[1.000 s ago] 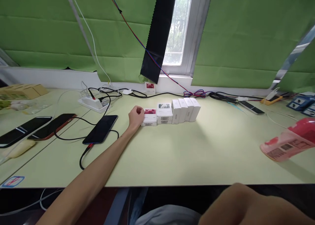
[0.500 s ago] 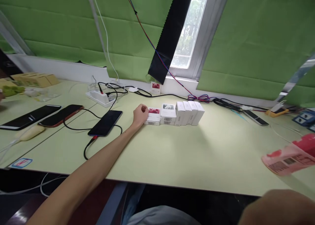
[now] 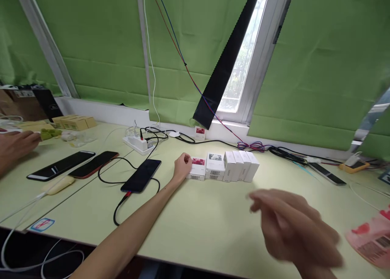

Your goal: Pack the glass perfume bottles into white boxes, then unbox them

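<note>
My left hand (image 3: 183,166) lies at the left end of the row of boxes. Its curled fingers press on the left side of a small white box (image 3: 197,170) with a red picture on top. Beside that box stands another white box (image 3: 215,166) with a grey picture, and then several plain white boxes (image 3: 241,166) set upright, side by side. My right hand (image 3: 297,226) hangs over the table to the right and nearer to me, blurred by motion. Its fingers stretch out toward the boxes, the thumb lower and apart, and no object shows in it.
A phone (image 3: 141,175) on a black cable lies left of my arm, with two dark devices further left. Another person's hand (image 3: 18,147) is at the far left. A power strip (image 3: 137,142) and cables run along the wall. A pink package (image 3: 370,238) lies right.
My right hand has come up from the bottom right corner to over the table. My left hand stays at the small white box. The camera view has tilted up and shifted left.
</note>
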Demonstrator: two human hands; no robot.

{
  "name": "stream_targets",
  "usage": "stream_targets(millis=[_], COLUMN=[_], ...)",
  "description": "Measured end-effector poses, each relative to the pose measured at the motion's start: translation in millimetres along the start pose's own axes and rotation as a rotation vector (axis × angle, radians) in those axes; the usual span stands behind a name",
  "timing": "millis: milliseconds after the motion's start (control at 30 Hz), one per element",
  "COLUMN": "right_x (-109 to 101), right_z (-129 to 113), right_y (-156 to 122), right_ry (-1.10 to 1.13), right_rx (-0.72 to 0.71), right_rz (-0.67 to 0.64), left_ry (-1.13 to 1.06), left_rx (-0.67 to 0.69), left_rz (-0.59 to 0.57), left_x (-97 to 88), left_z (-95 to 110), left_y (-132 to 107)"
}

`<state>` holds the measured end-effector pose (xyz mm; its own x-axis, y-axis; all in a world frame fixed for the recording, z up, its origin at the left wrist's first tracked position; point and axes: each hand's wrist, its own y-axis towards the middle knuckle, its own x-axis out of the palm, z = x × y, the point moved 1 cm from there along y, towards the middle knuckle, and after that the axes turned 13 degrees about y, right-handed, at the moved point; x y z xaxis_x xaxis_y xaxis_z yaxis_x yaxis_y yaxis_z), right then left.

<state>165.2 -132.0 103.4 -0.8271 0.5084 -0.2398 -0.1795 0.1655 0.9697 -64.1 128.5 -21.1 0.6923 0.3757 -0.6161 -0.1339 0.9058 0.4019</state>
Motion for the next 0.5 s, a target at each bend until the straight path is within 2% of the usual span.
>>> stream_targets(millis=[67, 100, 167, 267, 300, 333, 400, 500], right_x=[17.4, 22.0, 22.8, 11.5, 7.8, 5.0, 3.6, 7.7], right_z=[36.6, 59.9, 110.9, 179.3, 196.6, 210.6, 229.5, 239.4], right_y=[-3.2, -9.2, -28.7, -71.8, -87.0, -101.2, -124.2, -140.1], right_ry=[-0.129, -0.168, -0.242, -0.362, -0.405, -0.456, -0.538, -0.522], right_rx=[-0.093, -0.077, 0.072, 0.457, 0.616, 0.767, 1.032, 1.122], right_rz=[0.068, 0.103, 0.199, 0.407, 0.387, 0.309, -0.058, -0.243], left_ry=[-0.002, -0.003, -0.004, 0.0, 0.003, 0.007, 0.017, 0.037], left_rx=[0.003, 0.003, 0.001, 0.0, -0.002, -0.004, -0.01, -0.02], left_rz=[-0.006, -0.01, -0.013, -0.018, -0.02, -0.024, -0.032, -0.047], left_x=[-0.2, -0.2, -0.4, -1.7, -2.5, -3.4, -5.2, -7.2], left_z=[-1.2, -1.6, -1.9, -0.3, 0.7, 1.8, 4.1, 6.7], left_y=[0.3, 0.5, 1.0, 1.2, 1.2, 1.2, 1.2, 1.9])
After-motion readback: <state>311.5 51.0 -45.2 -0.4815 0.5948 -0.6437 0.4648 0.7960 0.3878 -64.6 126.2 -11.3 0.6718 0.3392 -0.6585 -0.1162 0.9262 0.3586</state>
